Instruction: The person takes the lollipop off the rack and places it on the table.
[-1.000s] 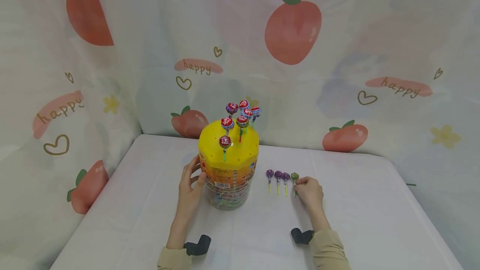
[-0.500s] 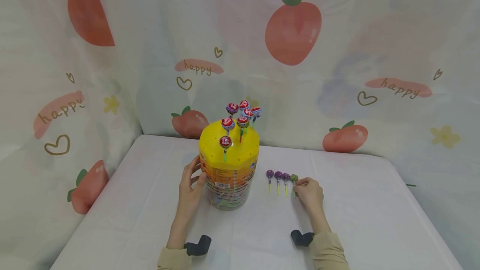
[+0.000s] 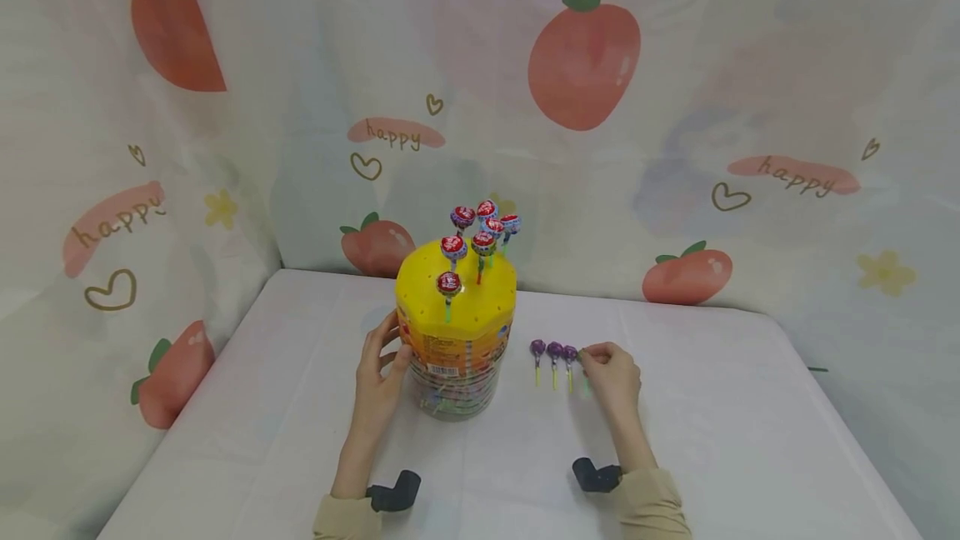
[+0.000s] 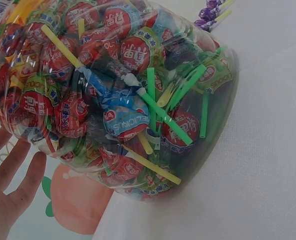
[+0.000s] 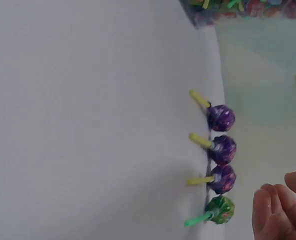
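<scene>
Right hand [image 3: 615,377] overlaps green lollipop [image 5: 221,210]; wrist view shows them apart.

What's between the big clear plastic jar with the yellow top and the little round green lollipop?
Beside the green lollipop, three round purple lollipops lie in a row, then bare white cloth up to the jar. The right wrist view shows it.

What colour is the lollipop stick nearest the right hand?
Green; the stick shows best in the right wrist view.
</scene>
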A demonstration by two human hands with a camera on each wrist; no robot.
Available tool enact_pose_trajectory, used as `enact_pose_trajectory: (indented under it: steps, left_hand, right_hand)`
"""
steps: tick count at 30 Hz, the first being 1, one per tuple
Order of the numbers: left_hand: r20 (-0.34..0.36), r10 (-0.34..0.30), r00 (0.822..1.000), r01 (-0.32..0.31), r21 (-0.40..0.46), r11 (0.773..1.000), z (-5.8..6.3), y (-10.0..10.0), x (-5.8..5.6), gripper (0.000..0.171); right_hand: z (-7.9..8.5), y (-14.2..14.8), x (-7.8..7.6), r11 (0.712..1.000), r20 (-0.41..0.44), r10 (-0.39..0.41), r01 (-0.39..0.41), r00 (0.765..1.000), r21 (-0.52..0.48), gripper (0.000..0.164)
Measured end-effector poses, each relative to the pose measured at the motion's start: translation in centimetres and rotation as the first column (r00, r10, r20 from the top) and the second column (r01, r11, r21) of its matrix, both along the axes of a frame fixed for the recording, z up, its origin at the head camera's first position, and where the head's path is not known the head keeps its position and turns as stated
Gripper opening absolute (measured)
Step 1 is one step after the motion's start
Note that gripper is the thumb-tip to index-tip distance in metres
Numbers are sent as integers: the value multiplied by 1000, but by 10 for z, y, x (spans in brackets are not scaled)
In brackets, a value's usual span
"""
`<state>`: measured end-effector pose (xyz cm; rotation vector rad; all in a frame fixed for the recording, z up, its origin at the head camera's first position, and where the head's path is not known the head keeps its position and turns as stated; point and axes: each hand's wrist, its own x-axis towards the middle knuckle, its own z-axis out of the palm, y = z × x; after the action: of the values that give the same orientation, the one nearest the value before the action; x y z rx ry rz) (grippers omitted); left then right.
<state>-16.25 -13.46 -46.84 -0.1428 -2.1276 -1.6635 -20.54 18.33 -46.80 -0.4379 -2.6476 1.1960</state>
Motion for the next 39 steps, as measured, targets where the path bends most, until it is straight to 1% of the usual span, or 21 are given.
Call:
enact_pose_trajectory:
  steps: [5, 8, 11, 17, 22, 27, 31, 34, 39]
  left_hand:
    - [7, -3, 1000, 3, 5, 1000, -1, -1, 1, 58]
    - [11, -7, 1000, 7, 15, 1000, -1, -1, 1, 59]
    - [12, -9, 1000, 9, 16, 1000, -1, -1, 1, 60]
    - [8, -6, 1000, 6, 0, 1000, -1, -1, 1, 58]
    - [-5, -7, 1000, 7, -2, 1000, -1, 0, 1, 56]
    - [-10, -6, 1000, 6, 0, 1000, 0, 0, 1, 55]
    - [-13, -1, 1000, 1, -3, 1000, -1, 0, 1, 55]
    - [-6, 2, 1000, -2, -4, 1000, -1, 0, 1, 55]
    - [22, 2, 1000, -2, -2, 1000, -1, -1, 1, 57]
  right_hand:
    - [14, -15, 4, 999, -89, 9, -13, 996, -46, 20]
    - [23, -23, 6, 997, -130, 12, -21, 991, -68, 19]
    - [32, -29, 7, 993, -166, 24, -43, 986, -114, 18]
    - [54, -41, 14, 967, -233, 61, -116, 971, -228, 15]
    - [76, -53, 24, 944, -290, 82, -168, 954, -286, 15]
    - [95, -65, 31, 929, -346, 119, -227, 931, -292, 16]
    - [108, -74, 36, 925, -384, 161, -274, 909, -262, 16]
    - [116, -80, 39, 918, -425, 190, -314, 885, -243, 17]
    - [127, -88, 44, 901, -498, 240, -383, 833, -206, 18]
